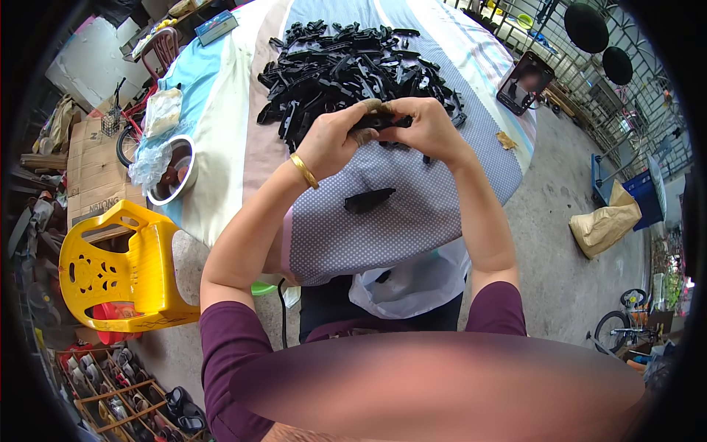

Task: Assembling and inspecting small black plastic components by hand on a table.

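Slim black plastic-looking part (381,122) is clamped in the fingertips of both hands, left hand (330,141) on one end and right hand (428,131) on the other, pretty much at the near edge of a big messy heap of similar black pieces (353,70); one loose dark piece (370,200) lies closer in on the grey dotted tablecloth (324,247); crinkly white plastic bag (405,291) sits open over the lap.

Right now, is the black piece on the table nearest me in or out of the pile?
Out: that black piece lies by itself on the tablecloth, with bare fabric between it and the pile.
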Demonstrator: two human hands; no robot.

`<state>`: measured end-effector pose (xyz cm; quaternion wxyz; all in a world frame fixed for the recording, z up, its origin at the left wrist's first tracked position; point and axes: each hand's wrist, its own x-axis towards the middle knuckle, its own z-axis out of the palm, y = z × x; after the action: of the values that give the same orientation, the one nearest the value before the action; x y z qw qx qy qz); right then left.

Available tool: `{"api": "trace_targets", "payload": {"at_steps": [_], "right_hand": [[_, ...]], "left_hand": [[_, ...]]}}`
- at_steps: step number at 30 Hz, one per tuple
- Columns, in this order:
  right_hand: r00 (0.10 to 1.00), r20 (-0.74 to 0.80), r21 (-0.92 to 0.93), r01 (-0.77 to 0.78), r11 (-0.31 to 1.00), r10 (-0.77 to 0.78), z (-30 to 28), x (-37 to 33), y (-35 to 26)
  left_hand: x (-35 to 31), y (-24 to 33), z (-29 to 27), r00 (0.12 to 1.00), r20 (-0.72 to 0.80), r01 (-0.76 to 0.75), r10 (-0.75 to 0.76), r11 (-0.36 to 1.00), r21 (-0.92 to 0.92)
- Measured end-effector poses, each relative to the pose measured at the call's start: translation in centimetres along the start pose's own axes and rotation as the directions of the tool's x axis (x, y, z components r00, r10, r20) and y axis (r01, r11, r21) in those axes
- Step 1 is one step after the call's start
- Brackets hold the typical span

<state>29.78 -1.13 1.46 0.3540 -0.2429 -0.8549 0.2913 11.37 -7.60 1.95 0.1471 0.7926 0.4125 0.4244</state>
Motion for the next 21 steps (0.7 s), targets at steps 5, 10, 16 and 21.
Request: {"api": "trace_targets", "payload": {"at_steps": [5, 10, 16, 21], "right_hand": [[0.947, 0.08, -0.149, -0.296, 0.943, 0.31, -3.3, -1.3, 0.0], [0.981, 0.107, -0.604, -0.067, 0.794, 0.164, -5.1, -5.2, 1.3], [0.991, 0.097, -0.391, -0.045, 0.919, 0.09, -1.5, -5.0, 0.1], [0.984, 0.148, -0.257, -0.059, 0.965, 0.099, -0.8, -3.3, 0.8]], "left_hand": [[-1.2, -1.3, 1.7, 0.946, 0.315, 0.169, -0.08, 0.949, -0.267], [-2.0, -0.9, 3.6, 0.852, 0.472, -0.153, 0.226, 0.97, -0.188], [-1.9, -0.7, 3.5, 0.994, 0.102, 0.04, -0.033, 0.997, -0.073], [-2.1, -1.8, 3.4, 0.988, 0.152, -0.002, 0.012, 0.998, -0.064]]}}
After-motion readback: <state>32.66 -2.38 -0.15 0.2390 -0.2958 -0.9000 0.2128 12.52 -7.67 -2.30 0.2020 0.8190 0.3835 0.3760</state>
